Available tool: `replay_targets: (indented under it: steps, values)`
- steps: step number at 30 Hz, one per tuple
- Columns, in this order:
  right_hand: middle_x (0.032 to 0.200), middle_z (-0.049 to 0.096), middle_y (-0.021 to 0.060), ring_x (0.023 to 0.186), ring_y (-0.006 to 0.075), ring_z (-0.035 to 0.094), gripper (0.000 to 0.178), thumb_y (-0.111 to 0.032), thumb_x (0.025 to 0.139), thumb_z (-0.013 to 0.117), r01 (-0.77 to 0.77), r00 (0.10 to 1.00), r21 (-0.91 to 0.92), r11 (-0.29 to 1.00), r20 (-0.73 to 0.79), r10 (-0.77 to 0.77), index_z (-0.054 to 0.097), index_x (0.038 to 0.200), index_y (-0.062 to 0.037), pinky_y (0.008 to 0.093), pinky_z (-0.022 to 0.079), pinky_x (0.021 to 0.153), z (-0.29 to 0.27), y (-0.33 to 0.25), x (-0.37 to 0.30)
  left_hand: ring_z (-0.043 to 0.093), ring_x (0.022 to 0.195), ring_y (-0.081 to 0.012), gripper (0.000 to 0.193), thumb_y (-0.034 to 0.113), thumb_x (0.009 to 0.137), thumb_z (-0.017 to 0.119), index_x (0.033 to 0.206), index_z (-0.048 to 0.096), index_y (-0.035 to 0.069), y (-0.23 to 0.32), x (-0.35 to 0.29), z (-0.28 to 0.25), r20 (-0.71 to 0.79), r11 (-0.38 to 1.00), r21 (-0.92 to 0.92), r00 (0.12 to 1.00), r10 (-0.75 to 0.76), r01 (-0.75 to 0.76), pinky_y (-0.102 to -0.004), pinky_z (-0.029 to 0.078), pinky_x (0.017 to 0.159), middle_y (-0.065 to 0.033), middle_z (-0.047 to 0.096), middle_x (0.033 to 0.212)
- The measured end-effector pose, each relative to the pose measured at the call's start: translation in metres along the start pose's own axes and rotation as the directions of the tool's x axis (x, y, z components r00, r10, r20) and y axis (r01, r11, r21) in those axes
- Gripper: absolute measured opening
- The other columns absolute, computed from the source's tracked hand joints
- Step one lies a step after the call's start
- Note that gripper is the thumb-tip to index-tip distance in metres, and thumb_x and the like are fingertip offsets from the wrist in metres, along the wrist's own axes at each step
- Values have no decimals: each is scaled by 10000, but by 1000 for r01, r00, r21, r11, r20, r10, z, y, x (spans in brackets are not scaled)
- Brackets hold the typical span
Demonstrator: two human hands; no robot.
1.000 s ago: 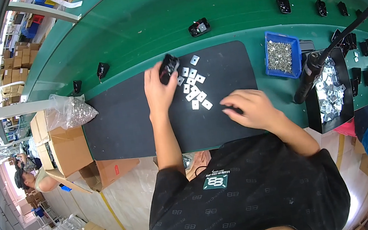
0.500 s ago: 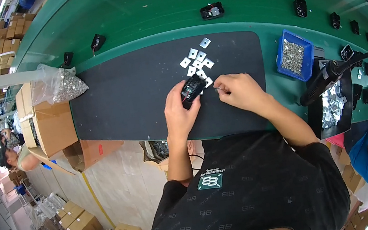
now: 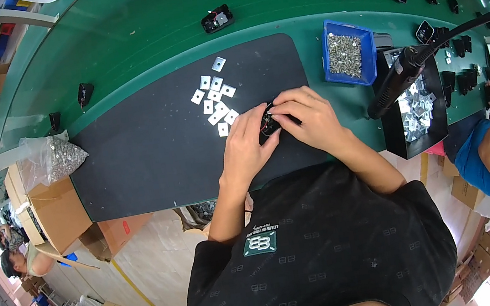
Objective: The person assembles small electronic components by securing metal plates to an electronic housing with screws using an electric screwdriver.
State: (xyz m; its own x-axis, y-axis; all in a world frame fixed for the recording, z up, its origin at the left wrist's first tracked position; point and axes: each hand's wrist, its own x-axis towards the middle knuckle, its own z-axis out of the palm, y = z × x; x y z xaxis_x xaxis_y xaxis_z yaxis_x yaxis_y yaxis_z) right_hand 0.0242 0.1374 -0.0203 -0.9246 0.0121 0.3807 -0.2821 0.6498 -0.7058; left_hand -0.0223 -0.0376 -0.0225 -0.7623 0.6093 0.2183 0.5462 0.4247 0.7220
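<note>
My left hand (image 3: 242,151) is closed around a small black plastic housing (image 3: 268,125) with a red wire inside it. Close against its right side, my right hand (image 3: 314,122) reaches into the housing with pinched fingertips. Whatever is between those fingertips is hidden. Several flat silvery metal plates (image 3: 215,96), each with a hole, lie loosely on the black mat (image 3: 137,150), just beyond and left of my hands.
A blue bin (image 3: 367,49) of small metal screws stands right, beside a black box (image 3: 441,123) of metal plates. A corded black cylindrical tool (image 3: 392,88) overhangs that box. More housings (image 3: 217,19) sit on the green surface beyond. A bag (image 3: 56,159) of metal parts is left.
My right hand has come over to the housing and its fingertips now reach inside it. The view has shifted, so the bench sits further left in the picture.
</note>
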Motion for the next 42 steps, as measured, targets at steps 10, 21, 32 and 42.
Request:
replay_targets:
  steps: [10, 21, 32, 42]
  values:
    - [1017, 626, 65, 882, 234, 631, 105, -114, 784, 709, -214, 962, 148, 966, 202, 182, 690, 874, -64, 331, 511, 742, -15, 9, 1, 600, 944, -333, 521, 94, 699, 757, 1167, 555, -14, 5, -6, 0, 40, 1000, -18, 999, 2, -1, -397, 495, 816, -166, 625, 1061]
    - [1035, 635, 60, 918, 256, 627, 127, -112, 766, 719, -150, 972, -25, 988, 181, 152, 648, 841, -37, 350, 507, 779, -19, 7, 1, 594, 922, -335, 502, 93, 692, 755, 1145, 564, -9, 2, 0, 3, 82, 1000, -24, 997, -12, 14, -399, 490, 806, -156, 625, 1039]
    - [1056, 613, 65, 932, 258, 615, 108, -67, 757, 706, -88, 968, -123, 989, 225, 114, 654, 848, -40, 343, 500, 803, -18, 1, 5, 586, 944, -329, 519, 97, 706, 748, 1178, 557, -5, 0, 0, 0, 125, 1000, 16, 992, 13, -15, -401, 485, 827, -152, 614, 1075]
    - [898, 667, 141, 802, 227, 668, 160, 26, 731, 719, 65, 975, 78, 995, -217, -47, 669, 881, 0, 308, 532, 676, -63, -16, -9, 558, 1004, -334, 574, 166, 699, 771, 1195, 541, -8, 2, -1, 2, 133, 998, 60, 991, -9, 1, -405, 461, 872, -147, 581, 1129]
